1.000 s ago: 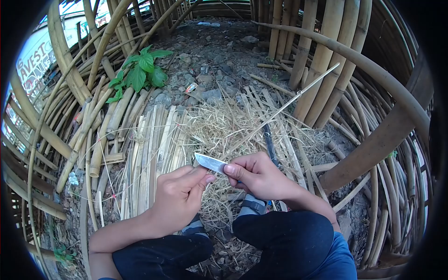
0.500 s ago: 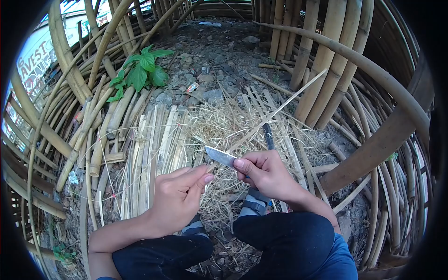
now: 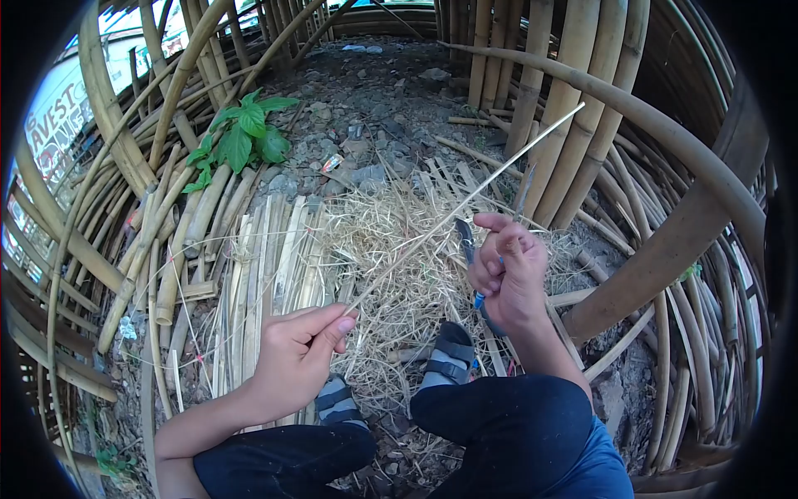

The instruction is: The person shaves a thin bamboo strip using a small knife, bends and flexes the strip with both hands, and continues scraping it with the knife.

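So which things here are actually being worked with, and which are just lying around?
In use:
left hand pinching the thin bamboo strip
right hand gripping the knife

Lying about:
pile of shavings
split bamboo slats
green plant
bamboo poles

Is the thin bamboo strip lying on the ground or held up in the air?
Held up: the left hand pinches the bamboo strip's near end, and it slants upward over the shavings.
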Demonstrator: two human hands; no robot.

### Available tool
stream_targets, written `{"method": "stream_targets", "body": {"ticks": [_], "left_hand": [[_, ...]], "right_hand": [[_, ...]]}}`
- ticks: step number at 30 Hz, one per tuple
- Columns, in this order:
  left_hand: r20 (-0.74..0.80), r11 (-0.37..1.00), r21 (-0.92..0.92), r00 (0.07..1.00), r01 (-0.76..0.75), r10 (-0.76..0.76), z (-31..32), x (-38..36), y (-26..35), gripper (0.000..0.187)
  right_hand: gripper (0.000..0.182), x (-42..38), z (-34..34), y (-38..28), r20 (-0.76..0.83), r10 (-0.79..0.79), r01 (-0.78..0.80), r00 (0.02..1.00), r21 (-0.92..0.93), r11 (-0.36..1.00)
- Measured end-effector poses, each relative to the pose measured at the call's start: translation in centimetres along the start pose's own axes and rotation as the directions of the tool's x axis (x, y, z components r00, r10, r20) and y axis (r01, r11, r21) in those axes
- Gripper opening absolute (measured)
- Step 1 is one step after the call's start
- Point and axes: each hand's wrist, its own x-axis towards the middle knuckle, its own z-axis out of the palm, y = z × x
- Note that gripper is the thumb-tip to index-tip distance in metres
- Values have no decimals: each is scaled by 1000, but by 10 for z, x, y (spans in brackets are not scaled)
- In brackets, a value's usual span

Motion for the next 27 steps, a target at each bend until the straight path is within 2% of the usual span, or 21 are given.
{"method": "stream_targets", "body": {"ticks": [1,3,6,7,9,11,13,14,16,17,19,20,21,22,23,24,25,27], "left_hand": [[8,1000,3,1000,-6,6,2,-1,-1,16],[145,997,15,987,70,-72,3,-1,-6,18],[222,992,-39,969,120,-108,5,1,-11,19],[218,992,-39,969,123,-112,8,2,-13,19],[178,989,-136,984,53,-28,14,4,-15,18],[188,984,-149,980,93,-65,15,8,-12,19],[199,978,-164,975,130,-96,16,11,-9,19],[168,980,-160,981,119,-92,16,12,-8,19],[136,982,-154,987,107,-86,15,13,-8,19],[117,981,-152,988,117,-100,14,14,-8,19],[100,980,-151,988,131,-117,16,14,-9,19],[77,981,-176,995,83,-70,18,15,-9,19],[53,979,-201,998,34,-24,19,15,-10,18],[54,979,-202,998,35,-25,18,14,-9,18],[82,992,-123,996,-6,16,16,13,-8,17],[116,998,-44,992,-50,55,14,12,-8,16],[117,998,-44,992,-49,54,14,12,-8,16],[81,991,-108,993,-76,85,14,13,-9,14]], "right_hand": [[24,1,3,0,-6,-8,8,1000,3,1000],[20,3,8,0,-40,8,-5,999,89,996],[20,5,7,3,-71,-21,25,997,54,998],[21,5,8,4,-64,-19,22,998,41,999],[20,2,12,7,-29,6,-5,1000,22,1000],[20,-1,15,12,7,34,-34,999,0,999],[24,-2,16,15,48,36,-29,998,-140,990],[24,-4,16,17,52,39,-31,998,-141,990],[32,-11,16,21,122,99,-63,988,-267,962],[32,-12,16,23,124,99,-63,987,-266,962],[37,-14,17,26,302,351,-177,886,-478,860],[36,-14,17,27,360,476,-261,802,-504,823],[36,-15,18,29,358,477,-264,803,-504,823],[36,-15,20,30,399,538,-248,743,-583,774],[35,-14,22,32,430,598,-221,677,-656,722],[34,-15,24,33,416,597,-260,686,-626,736],[34,-16,25,32,416,597,-261,686,-625,735],[32,-16,28,30,386,538,-202,750,-640,741]]}}
